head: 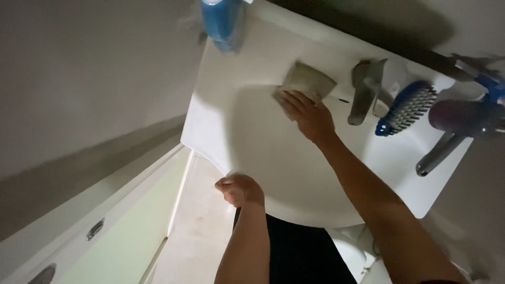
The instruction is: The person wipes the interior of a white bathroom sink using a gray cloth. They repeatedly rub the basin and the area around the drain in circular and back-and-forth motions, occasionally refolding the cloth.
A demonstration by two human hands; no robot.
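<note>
A white washbasin (247, 131) fills the middle of the head view, seen tilted. My right hand (307, 113) presses a grey-beige cloth (307, 80) flat against the basin's rim, just left of the metal tap (364, 89). My left hand (239, 189) is closed over the basin's front edge, gripping it. Both forearms reach up from the bottom of the frame.
A blue bottle (221, 21) stands at the basin's far left corner. A blue and white hairbrush (406, 108) and a dark hair dryer (455, 123) lie right of the tap. A bathtub edge (94, 221) runs along the left, with pale floor (200, 226) beside it.
</note>
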